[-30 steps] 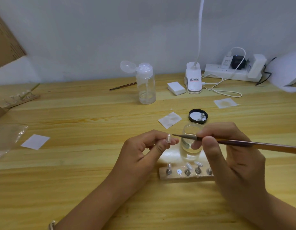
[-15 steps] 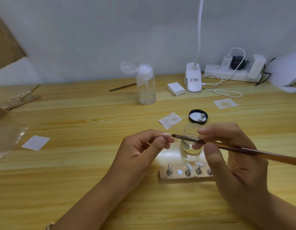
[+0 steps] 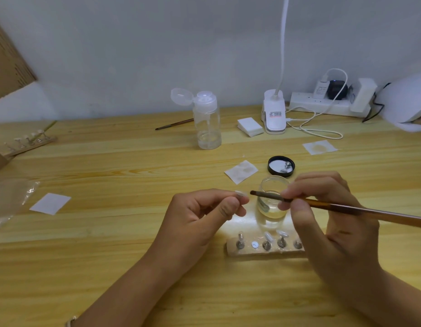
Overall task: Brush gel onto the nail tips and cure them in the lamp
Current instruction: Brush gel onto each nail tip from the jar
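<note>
Brush [image 3: 346,208] pinched in right hand [image 3: 327,223], bristles just beside the tip [image 3: 240,193] pinched by left hand [image 3: 204,215], near the jar [image 3: 273,208]. Light, even strokes wanted, I'd say; lamp [image 3: 408,100] sits far right.

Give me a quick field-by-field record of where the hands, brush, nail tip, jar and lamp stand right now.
left hand: pinches a nail tip at its fingertips
right hand: holds the brush, bristles pointing at the nail tip, close beside it; contact unclear
gel jar: open, behind the brush; its black lid lies farther back
holder block: on the near side of the jar, tips on at least two stands
lamp: table's far right, interior not visible
stage: brushing; nothing seen curing
</note>
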A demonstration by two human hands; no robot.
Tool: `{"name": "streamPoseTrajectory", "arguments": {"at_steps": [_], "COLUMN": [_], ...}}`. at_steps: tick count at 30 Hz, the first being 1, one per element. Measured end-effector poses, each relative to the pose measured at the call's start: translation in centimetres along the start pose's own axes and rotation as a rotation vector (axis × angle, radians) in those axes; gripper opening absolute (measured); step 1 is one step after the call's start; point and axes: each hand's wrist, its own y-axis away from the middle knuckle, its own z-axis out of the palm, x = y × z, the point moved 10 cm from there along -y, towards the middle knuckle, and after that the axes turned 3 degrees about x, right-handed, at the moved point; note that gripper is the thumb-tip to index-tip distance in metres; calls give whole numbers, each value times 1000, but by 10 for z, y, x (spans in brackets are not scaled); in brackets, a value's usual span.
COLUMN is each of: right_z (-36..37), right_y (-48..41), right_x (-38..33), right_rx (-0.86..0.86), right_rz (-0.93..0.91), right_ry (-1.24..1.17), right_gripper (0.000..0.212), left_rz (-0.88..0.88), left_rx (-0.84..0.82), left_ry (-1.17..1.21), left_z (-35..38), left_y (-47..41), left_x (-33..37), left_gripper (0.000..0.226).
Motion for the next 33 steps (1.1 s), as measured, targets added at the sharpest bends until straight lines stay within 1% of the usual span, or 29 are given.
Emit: {"name": "streamPoseTrajectory", "arguments": {"at_steps": [2,6,11,15,20,23,25,29,33], "right_z": [1,10,-2,8,-4,3,7,-3,4], "right_y": [-1,2,0,1,-2,0,2,-2,-1], "right_x": [-1,-5,0,-4,3,-1,-3,2,-4], "right_rx": [-2,-61,12,-48,17,-21,-43,11,-18], "right_rz": [0,-29,12,-8,31,27,10,40,19], "right_ry": [-6,-9,26,-11,58,-2,0,74,37], "right_gripper": [10,11,11,10,12,11,10,12,11], "left_rz": [-1,-7,-4,-7,10,23,31,37,37], "left_rx": [-1,-6,-10,-23,-34,-39,-47,-58,-54], "left_ry": [-3,-20,-16,-43,-55,-64,-64,-85,-95], "left_z": [0,1,2,3,6,7,7,8,8], "left_y": [0,0,0,-1,-1,-2,-3,-2,-2], "left_x": [0,-1,0,-2,-1,-1,-1,0,0], "left_gripper": [18,18,20,17,16,17,17,18,17]}}
